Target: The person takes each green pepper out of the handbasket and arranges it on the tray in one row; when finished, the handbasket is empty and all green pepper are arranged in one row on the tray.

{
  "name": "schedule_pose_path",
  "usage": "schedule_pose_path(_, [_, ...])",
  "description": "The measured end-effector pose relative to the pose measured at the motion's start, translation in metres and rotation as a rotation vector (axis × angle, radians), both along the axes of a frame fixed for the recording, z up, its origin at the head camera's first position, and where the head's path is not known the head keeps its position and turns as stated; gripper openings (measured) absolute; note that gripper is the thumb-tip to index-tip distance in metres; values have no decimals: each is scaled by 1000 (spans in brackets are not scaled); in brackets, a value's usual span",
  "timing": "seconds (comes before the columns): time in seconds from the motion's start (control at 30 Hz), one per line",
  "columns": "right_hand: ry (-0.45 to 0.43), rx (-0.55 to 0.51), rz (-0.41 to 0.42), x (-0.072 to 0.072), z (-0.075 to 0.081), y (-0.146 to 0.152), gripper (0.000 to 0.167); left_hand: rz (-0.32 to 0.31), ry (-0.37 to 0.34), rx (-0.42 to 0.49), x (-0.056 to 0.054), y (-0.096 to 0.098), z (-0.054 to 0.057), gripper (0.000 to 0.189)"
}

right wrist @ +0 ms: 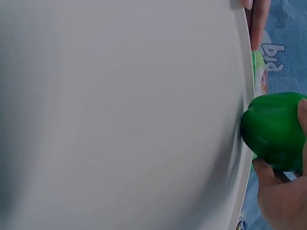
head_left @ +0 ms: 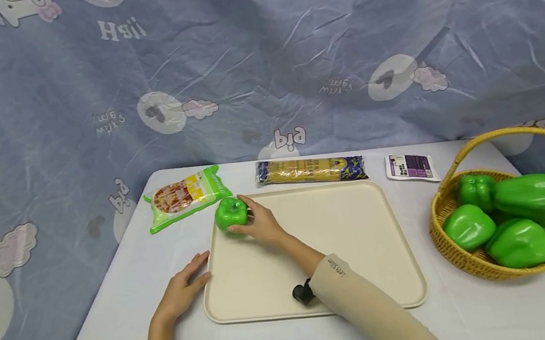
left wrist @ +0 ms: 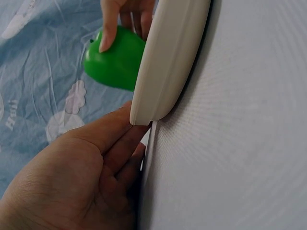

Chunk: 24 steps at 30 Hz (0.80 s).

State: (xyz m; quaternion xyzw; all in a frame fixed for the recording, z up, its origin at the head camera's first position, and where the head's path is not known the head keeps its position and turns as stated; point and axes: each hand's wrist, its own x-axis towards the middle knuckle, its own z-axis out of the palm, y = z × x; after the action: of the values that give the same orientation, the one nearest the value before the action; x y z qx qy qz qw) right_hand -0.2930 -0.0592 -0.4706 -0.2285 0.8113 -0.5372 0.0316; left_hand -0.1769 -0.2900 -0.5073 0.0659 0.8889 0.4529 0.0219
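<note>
A shiny green bell pepper (head_left: 230,214) is at the far left corner of a cream tray (head_left: 338,231). My right hand (head_left: 262,220) grips it from the right, thumb on the near side and fingers behind. In the right wrist view the pepper (right wrist: 274,129) is close to the tray's rim; whether it touches the tray is hard to tell. My left hand (head_left: 182,290) rests beside the tray's left edge, fingers extended and fingertips at the rim. The left wrist view shows the left hand (left wrist: 72,167) holding nothing, its fingertips against the tray's outer side (left wrist: 165,62).
A wicker basket (head_left: 448,251) with a tall handle holds several green peppers (head_left: 523,241) at the right. Behind the tray lie a green-edged food packet (head_left: 186,196), a long pasta packet (head_left: 308,170) and a small white-and-purple packet (head_left: 410,167). A patterned blue cloth (head_left: 256,75) hangs behind the table.
</note>
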Motion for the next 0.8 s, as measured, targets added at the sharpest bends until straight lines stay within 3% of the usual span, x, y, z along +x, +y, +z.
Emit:
schedule_pose_path(0.17, [-18, 2, 42, 6, 3, -17, 86, 13, -12, -1, 1, -1, -1, 52])
schedule_pose_path(0.8, [-16, 110, 6, 10, 6, -24, 92, 6, -10, -11, 0, 1, 0, 53])
